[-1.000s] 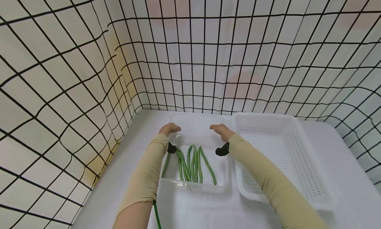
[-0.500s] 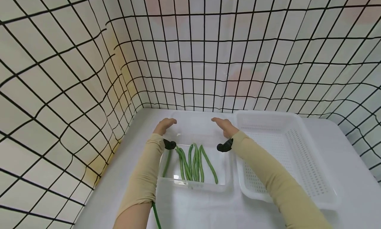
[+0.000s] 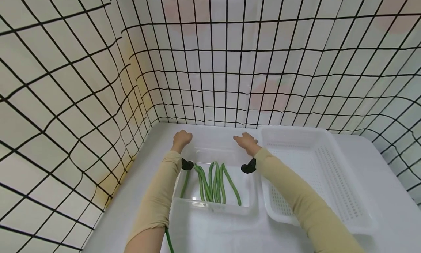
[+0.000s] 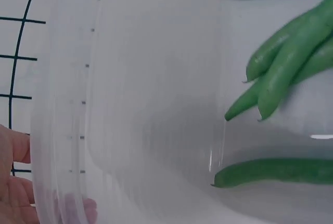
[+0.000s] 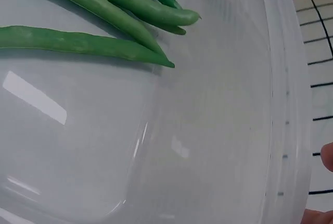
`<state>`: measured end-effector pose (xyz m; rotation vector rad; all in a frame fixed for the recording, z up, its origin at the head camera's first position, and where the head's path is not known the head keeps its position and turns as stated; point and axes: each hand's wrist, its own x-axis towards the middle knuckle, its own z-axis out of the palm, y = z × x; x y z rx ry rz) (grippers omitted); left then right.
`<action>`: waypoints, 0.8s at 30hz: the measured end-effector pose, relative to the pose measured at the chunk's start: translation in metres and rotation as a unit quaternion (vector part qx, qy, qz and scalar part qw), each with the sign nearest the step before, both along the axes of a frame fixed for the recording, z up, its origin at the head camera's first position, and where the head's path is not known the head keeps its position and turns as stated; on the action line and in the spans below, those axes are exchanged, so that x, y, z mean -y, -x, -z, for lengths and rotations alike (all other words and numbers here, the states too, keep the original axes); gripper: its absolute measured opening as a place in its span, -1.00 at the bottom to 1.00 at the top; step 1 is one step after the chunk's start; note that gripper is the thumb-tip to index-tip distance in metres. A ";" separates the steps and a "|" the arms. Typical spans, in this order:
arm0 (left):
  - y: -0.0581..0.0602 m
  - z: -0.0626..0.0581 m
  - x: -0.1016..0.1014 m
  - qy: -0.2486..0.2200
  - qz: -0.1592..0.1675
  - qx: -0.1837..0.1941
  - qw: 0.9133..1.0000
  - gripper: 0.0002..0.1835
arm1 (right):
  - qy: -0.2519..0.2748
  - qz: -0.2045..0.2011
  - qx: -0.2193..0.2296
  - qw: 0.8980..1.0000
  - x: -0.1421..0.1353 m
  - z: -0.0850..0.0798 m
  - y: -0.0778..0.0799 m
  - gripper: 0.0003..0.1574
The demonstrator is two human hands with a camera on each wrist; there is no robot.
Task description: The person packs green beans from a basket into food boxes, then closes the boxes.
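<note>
A clear plastic box point(image 3: 227, 210) stands on the white surface with several green beans point(image 3: 215, 183) lying lengthwise in it. My left hand point(image 3: 182, 138) is just beyond the box's far left corner, fingers curled in. Through the translucent wall, the left wrist view shows its fingertips point(image 4: 89, 209); whether they touch the plastic I cannot tell. Past the far right corner is my right hand point(image 3: 245, 141), its foremost finger pointing left. In the right wrist view, parts of its fingers point(image 5: 328, 156) show outside the rim, and no held thing shows.
To the right stands a white perforated basket point(image 3: 350, 209). Black wire mesh point(image 3: 225, 72) rises along the left and back, with pale cloth behind it. A thin green strip point(image 3: 169, 240) hangs by my left elbow. Both wrists carry dark camera mounts point(image 3: 249, 166).
My left hand has shifted left and its fingers have curled in. The right hand stays near the far right corner, its fingers slightly more bent. The beans lie in the same arrangement.
</note>
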<state>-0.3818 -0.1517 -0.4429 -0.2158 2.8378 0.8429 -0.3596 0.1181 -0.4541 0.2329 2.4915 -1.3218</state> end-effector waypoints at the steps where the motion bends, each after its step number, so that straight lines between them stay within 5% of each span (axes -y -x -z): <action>1: -0.003 -0.002 0.001 -0.003 0.000 -0.013 1.000 -0.53 | -0.008 0.000 -0.011 1.000 0.001 0.000 -0.002 -0.09; 6: -0.013 -0.009 0.010 -0.027 0.029 -0.067 0.997 -0.41 | -0.050 -0.005 -0.098 0.994 0.007 -0.004 -0.018 -0.09; 10: -0.034 -0.026 0.021 -0.059 0.040 -0.091 0.993 -0.31 | -0.052 -0.035 -0.187 0.980 0.012 -0.011 -0.042 -0.09; 17: -0.104 -0.048 0.041 -0.078 0.060 -0.108 0.989 -0.27 | -0.026 -0.078 -0.246 0.966 0.016 -0.020 -0.102 -0.11; 24: -0.167 -0.031 0.044 -0.076 0.053 -0.120 0.988 -0.27 | -0.022 -0.099 -0.197 0.975 0.014 -0.021 -0.161 -0.08</action>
